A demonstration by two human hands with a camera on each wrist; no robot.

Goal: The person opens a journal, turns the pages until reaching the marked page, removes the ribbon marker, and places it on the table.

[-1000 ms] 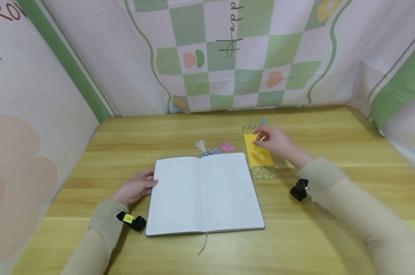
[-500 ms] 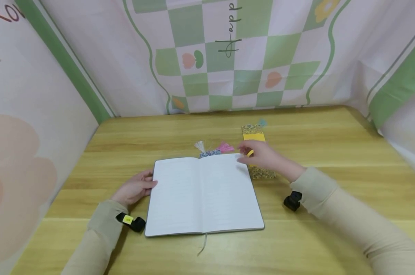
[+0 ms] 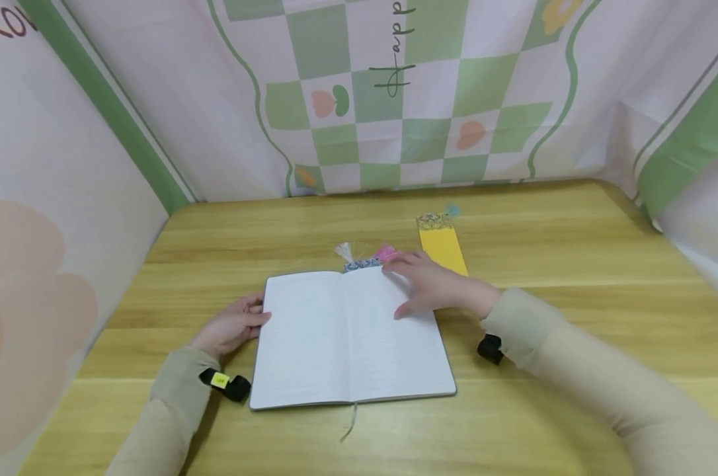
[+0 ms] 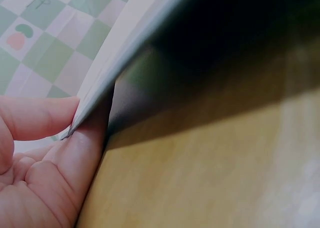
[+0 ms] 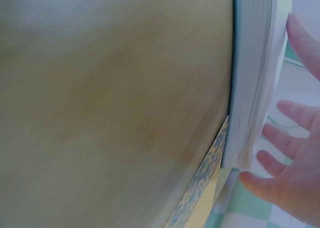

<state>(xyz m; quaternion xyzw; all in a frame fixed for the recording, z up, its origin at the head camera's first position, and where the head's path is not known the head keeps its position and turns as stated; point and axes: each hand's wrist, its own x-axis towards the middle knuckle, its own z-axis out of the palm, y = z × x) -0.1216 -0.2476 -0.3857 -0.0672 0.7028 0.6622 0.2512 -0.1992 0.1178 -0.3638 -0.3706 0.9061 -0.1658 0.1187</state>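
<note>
An open notebook [image 3: 305, 350] with pale lined pages lies on the table. My left hand [image 3: 228, 326] grips its left edge; in the left wrist view the thumb lies on the page side and the fingers go under the cover [image 4: 125, 58]. Over the upper part of the right page is my right hand [image 3: 433, 284], holding nothing. The right wrist view shows its fingers [image 5: 300, 113] spread beside the page block [image 5: 252, 78]. A blue patterned bookmark [image 3: 361, 265] sticks out at the notebook's top. Right of the notebook lies a yellow bookmark [image 3: 443, 248], its lower end hidden by my right hand.
White [image 3: 345, 251] and pink tassels [image 3: 386, 252] spread behind the notebook. A grey ribbon [image 3: 350, 426] hangs from its lower edge onto the wooden table [image 3: 514, 423]. A green-and-white checked cloth [image 3: 383, 145] stands along the back.
My right hand has moved left and toward me, from above the yellow bookmark to over the right page, and its fingers have spread. The left hand has kept its hold on the notebook.
</note>
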